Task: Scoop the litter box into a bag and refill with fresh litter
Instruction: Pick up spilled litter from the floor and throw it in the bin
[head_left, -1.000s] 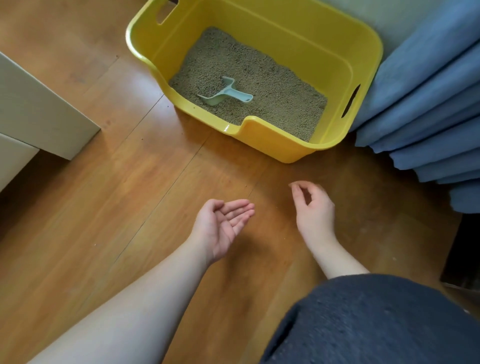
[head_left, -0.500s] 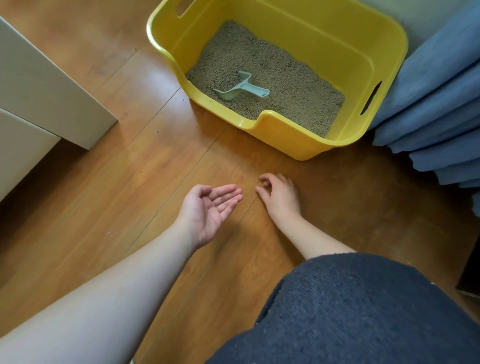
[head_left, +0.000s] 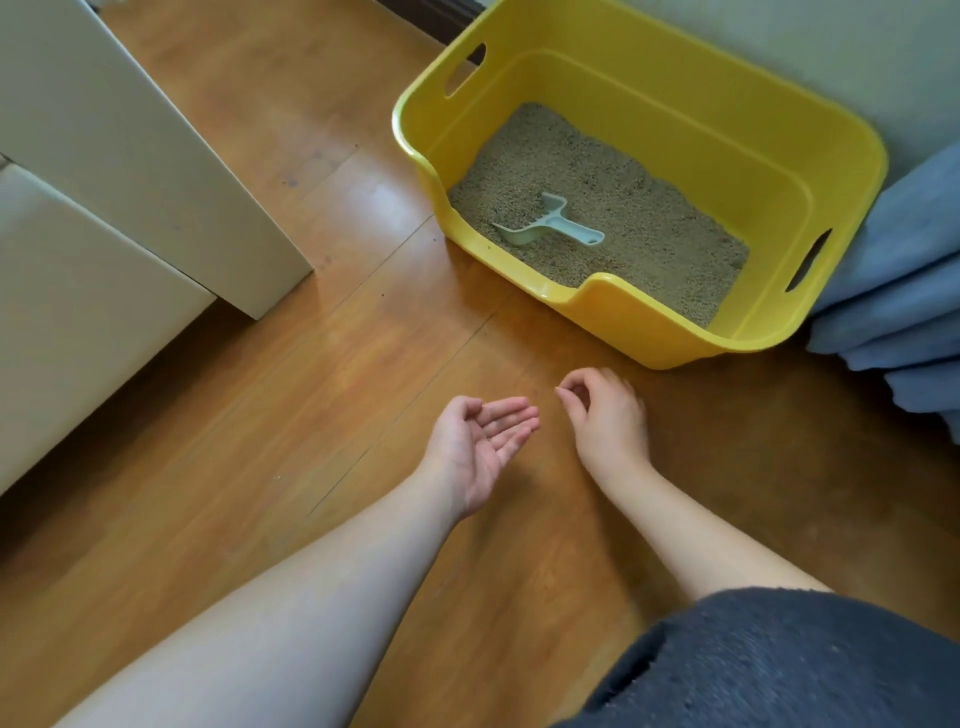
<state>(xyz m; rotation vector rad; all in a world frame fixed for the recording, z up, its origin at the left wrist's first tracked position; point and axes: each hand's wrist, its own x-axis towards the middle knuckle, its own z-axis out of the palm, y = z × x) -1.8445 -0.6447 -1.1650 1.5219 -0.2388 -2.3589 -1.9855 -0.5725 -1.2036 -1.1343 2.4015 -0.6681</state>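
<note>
A yellow litter box (head_left: 644, 318) stands on the wooden floor, holding a layer of grey-brown litter (head_left: 654, 218). A pale green scoop (head_left: 550, 228) lies on the litter near the box's front wall. My left hand (head_left: 478, 447) hovers palm up in front of the box, fingers lightly cupped, with nothing clearly visible in it. Beside it, my right hand (head_left: 608, 415) is low over the floor with thumb and forefinger tips pinched together. Anything between them is too small to see. No bag is in view.
A white cabinet (head_left: 130, 156) stands at the left. Blue curtain folds (head_left: 904, 291) hang right of the box, which sits against a pale wall. My grey-clad knee (head_left: 779, 665) fills the bottom right. A few dark specks lie on the floor.
The view has swung left, so the box now sits further right. My right hand lifted slightly from the floor and stays pinched. My left hand stays cupped, palm up.
</note>
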